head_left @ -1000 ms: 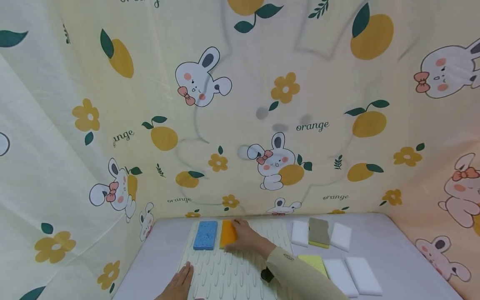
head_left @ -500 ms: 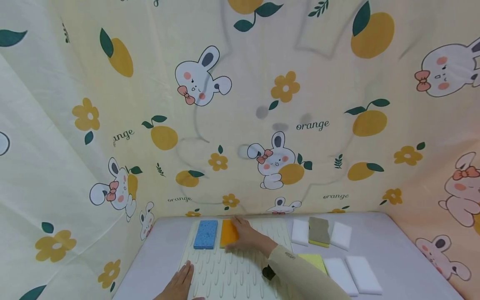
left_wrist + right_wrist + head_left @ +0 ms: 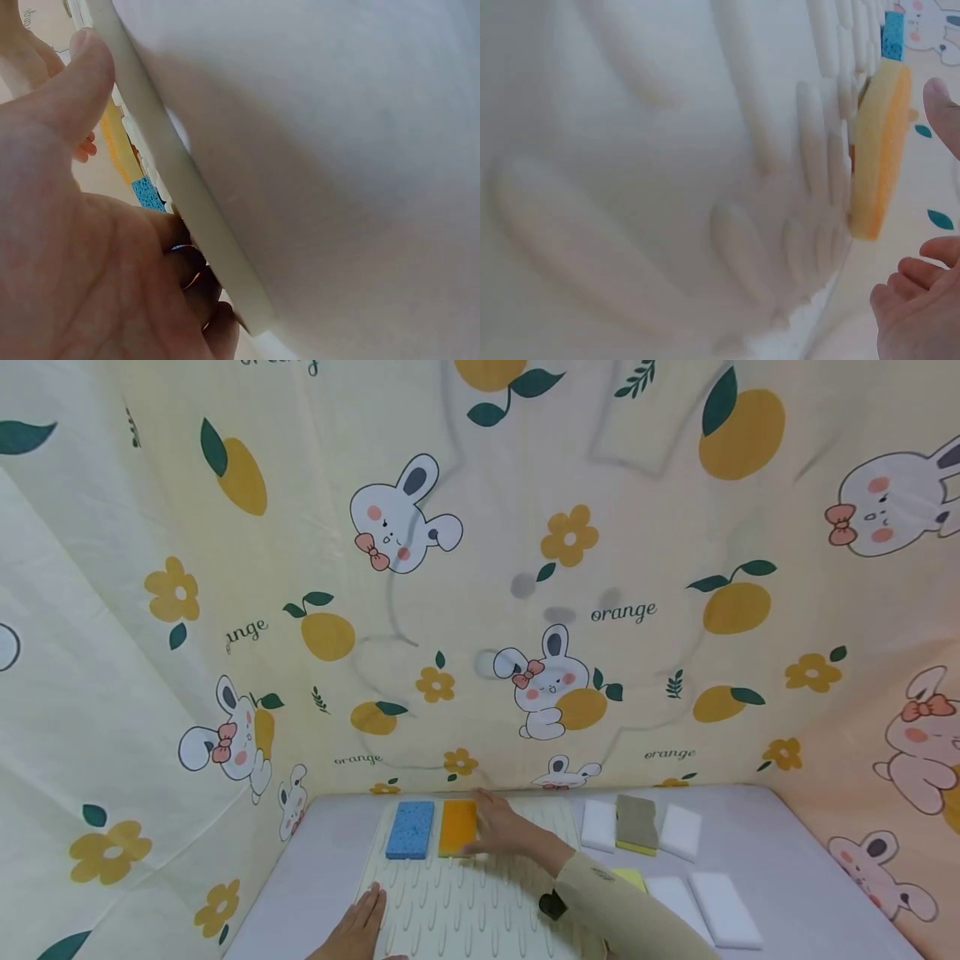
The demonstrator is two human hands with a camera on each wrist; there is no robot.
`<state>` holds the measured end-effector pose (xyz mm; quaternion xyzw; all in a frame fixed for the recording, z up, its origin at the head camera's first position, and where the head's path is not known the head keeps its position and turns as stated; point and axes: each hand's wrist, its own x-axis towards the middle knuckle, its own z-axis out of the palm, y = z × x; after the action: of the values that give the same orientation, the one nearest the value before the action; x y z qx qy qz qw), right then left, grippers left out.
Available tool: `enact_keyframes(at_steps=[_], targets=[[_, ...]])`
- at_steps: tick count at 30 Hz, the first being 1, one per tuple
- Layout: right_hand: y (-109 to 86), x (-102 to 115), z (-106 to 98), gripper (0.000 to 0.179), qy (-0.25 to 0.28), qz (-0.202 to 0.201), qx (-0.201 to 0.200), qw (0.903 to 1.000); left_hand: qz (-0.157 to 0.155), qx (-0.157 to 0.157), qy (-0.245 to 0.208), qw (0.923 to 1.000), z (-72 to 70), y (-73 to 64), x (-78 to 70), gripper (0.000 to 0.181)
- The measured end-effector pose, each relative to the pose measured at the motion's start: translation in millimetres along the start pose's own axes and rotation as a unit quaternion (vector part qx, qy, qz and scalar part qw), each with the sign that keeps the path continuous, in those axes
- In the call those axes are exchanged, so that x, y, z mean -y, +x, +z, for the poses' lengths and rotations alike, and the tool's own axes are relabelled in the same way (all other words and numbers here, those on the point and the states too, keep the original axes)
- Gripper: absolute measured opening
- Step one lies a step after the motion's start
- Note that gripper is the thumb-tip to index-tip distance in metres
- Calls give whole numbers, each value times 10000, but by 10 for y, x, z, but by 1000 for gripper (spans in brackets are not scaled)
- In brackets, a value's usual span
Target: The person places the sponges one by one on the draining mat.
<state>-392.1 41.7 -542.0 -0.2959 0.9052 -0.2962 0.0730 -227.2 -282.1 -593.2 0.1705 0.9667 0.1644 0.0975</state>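
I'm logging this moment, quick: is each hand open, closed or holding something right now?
Left hand: open, resting on the edge of the mat.
Right hand: open, holding nothing, beside the orange sponge.

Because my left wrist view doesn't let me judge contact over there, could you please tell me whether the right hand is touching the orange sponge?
Observer: It looks clear of it: the right wrist view shows a gap between the right hand and the orange sponge.
Operator: Thank you; could you also tell me what lies in the back row to the right of the mat?
Observer: In the head view, right of the mat, that row has a grey sponge between two white sponges.
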Motion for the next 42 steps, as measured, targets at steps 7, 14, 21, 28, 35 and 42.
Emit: enact_keyframes(at_steps=[7,14,21,28,35,42], targets=[[-177,-46,-133,113,262,17,-180,9995,-58,28,124,9999,10,29,-4,115],[-328,-165,-250,113,299,-20,-276,9992,-111,141,-150,9997,-2,22,-9,116],[-524,-267,-369,110,332,64,-383,9987,-92,136,-283,9995,-53,-21,-71,110],[-707,-472,-453,114,228,48,-520,9984,-175,228,-402,9988,-46,-15,-50,114],[-938,-594,-571,111,151,167,-688,9974,-211,210,-406,9987,4,25,52,118],[-1241,-690,-709,111,96,487,-839,9952,-23,96,-391,9992,23,25,59,116]])
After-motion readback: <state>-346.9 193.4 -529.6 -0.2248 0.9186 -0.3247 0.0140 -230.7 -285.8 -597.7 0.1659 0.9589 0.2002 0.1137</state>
